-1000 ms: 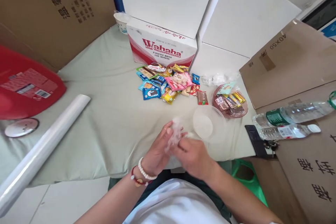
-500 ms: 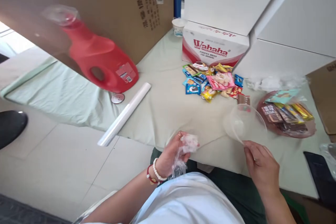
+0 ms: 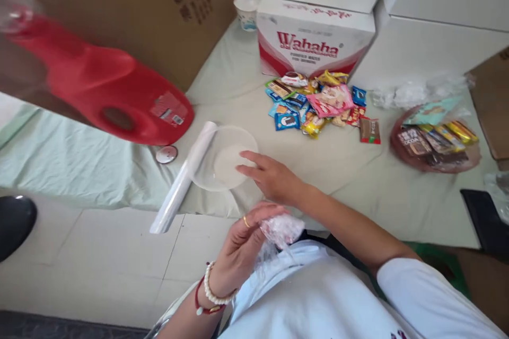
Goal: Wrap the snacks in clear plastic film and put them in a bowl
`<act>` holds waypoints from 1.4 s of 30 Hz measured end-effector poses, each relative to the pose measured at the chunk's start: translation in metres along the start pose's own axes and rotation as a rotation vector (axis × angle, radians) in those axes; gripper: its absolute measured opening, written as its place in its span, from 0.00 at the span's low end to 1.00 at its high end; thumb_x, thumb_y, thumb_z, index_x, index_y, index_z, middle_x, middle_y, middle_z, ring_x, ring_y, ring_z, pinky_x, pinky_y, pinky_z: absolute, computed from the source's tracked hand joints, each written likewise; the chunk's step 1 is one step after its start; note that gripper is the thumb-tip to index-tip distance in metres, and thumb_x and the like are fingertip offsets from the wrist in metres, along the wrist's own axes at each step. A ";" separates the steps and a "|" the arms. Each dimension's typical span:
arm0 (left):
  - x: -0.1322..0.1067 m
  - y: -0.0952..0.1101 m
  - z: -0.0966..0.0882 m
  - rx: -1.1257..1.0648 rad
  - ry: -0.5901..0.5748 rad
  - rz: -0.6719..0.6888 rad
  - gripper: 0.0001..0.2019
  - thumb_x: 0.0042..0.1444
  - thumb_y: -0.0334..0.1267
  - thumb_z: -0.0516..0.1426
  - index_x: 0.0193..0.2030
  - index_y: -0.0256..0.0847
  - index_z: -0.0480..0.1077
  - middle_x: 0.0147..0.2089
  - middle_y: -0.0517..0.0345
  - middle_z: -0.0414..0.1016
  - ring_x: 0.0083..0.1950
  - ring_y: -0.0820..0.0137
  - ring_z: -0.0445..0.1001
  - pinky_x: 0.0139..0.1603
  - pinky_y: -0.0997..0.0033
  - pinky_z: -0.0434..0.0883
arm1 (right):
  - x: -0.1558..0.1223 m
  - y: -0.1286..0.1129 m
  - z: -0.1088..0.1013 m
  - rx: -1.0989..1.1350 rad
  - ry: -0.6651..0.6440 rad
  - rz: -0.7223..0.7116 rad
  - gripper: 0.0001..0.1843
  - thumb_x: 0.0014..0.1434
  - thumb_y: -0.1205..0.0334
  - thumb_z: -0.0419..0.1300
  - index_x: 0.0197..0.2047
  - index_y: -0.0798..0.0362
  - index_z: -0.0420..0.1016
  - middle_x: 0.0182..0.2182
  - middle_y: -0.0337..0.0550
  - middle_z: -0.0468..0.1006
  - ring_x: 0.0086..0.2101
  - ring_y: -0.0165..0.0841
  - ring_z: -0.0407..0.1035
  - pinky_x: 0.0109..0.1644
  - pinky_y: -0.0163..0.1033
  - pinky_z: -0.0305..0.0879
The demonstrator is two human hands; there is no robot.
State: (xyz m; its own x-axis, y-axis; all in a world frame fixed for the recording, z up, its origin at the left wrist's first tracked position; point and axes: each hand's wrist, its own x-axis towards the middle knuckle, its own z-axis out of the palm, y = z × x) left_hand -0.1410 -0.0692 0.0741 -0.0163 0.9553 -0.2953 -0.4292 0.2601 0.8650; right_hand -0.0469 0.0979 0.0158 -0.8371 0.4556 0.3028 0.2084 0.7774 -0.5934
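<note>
My left hand (image 3: 248,235) is closed on a crumpled wad of clear plastic wrap (image 3: 284,230), held just in front of my shirt. A clear, shallow plastic bowl (image 3: 225,151) sits on the cloth, its left side against a long roll of plastic film (image 3: 175,198). My right hand (image 3: 274,177) reaches across to the left, its fingers stretched and apart over the bowl's right rim. Whether the fingertips touch the bowl I cannot tell.
A red jug (image 3: 131,90) and a round badge-like disc (image 3: 166,154) are at left. Wrapped snacks (image 3: 330,100) lie before a Wahaha box (image 3: 314,42). At right are a reddish plate (image 3: 397,143) of snacks and a dark phone (image 3: 479,217). A paper cup (image 3: 247,13) stands behind.
My right hand has carried the clear bowl from the right side to the left, beside the film roll, and its fingers have parted. My left hand still grips the wrap. The view has shifted.
</note>
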 end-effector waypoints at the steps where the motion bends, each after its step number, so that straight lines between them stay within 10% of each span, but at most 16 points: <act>1: 0.003 0.000 0.002 0.012 0.039 -0.031 0.19 0.61 0.55 0.63 0.54 0.50 0.79 0.52 0.49 0.80 0.38 0.65 0.79 0.35 0.66 0.76 | -0.002 0.003 -0.006 0.124 0.043 0.070 0.21 0.70 0.74 0.51 0.60 0.53 0.76 0.66 0.51 0.71 0.63 0.36 0.68 0.65 0.42 0.68; 5: 0.025 -0.013 0.022 0.027 0.092 -0.122 0.28 0.62 0.59 0.61 0.64 0.48 0.68 0.35 0.56 0.80 0.32 0.66 0.79 0.31 0.69 0.74 | -0.057 0.012 -0.045 0.722 0.196 0.491 0.20 0.75 0.51 0.50 0.56 0.53 0.76 0.46 0.49 0.81 0.44 0.34 0.76 0.47 0.40 0.75; 8: 0.052 -0.036 0.040 0.101 0.040 -0.140 0.30 0.63 0.59 0.61 0.64 0.45 0.61 0.36 0.58 0.79 0.30 0.69 0.78 0.32 0.69 0.74 | -0.115 0.008 -0.071 1.034 0.183 0.625 0.33 0.68 0.34 0.56 0.62 0.52 0.73 0.50 0.50 0.80 0.44 0.36 0.75 0.46 0.41 0.74; 14: 0.097 -0.078 0.066 0.326 -0.234 -0.164 0.30 0.51 0.43 0.68 0.59 0.43 0.65 0.57 0.47 0.75 0.51 0.61 0.78 0.50 0.60 0.76 | -0.182 0.003 -0.085 0.918 0.430 0.943 0.25 0.52 0.45 0.75 0.48 0.50 0.79 0.35 0.38 0.79 0.34 0.30 0.71 0.42 0.37 0.70; 18: 0.101 -0.082 0.062 0.594 -0.326 -0.069 0.16 0.51 0.41 0.64 0.46 0.41 0.75 0.46 0.52 0.78 0.48 0.62 0.76 0.51 0.61 0.73 | -0.197 0.017 -0.088 0.892 0.616 1.060 0.23 0.50 0.44 0.74 0.43 0.50 0.79 0.28 0.35 0.76 0.27 0.28 0.66 0.29 0.34 0.63; 24: 0.094 -0.073 0.040 0.397 0.014 -0.174 0.19 0.56 0.57 0.62 0.38 0.41 0.72 0.28 0.62 0.73 0.28 0.73 0.68 0.32 0.71 0.67 | -0.198 0.036 -0.097 0.808 0.676 1.122 0.23 0.50 0.43 0.73 0.41 0.51 0.79 0.22 0.32 0.69 0.20 0.25 0.57 0.20 0.32 0.48; 35: 0.095 -0.081 0.021 0.614 0.332 0.111 0.20 0.67 0.57 0.54 0.40 0.42 0.73 0.20 0.69 0.61 0.22 0.74 0.60 0.25 0.74 0.60 | -0.216 0.046 -0.124 0.555 0.950 1.048 0.18 0.50 0.48 0.73 0.39 0.51 0.78 0.27 0.34 0.70 0.23 0.24 0.58 0.24 0.32 0.53; 42: 0.082 -0.083 0.045 0.880 0.168 0.368 0.22 0.73 0.53 0.47 0.54 0.42 0.76 0.24 0.64 0.70 0.25 0.72 0.69 0.31 0.72 0.66 | -0.180 -0.002 -0.089 0.583 0.295 0.965 0.26 0.56 0.39 0.68 0.49 0.50 0.76 0.34 0.38 0.75 0.31 0.31 0.68 0.32 0.37 0.64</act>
State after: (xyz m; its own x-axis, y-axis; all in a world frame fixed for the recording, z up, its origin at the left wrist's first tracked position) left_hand -0.0660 -0.0064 -0.0041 -0.1726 0.9832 0.0593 0.4571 0.0266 0.8890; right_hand 0.1483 0.0533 0.0289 -0.2912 0.8922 -0.3453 0.3666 -0.2293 -0.9017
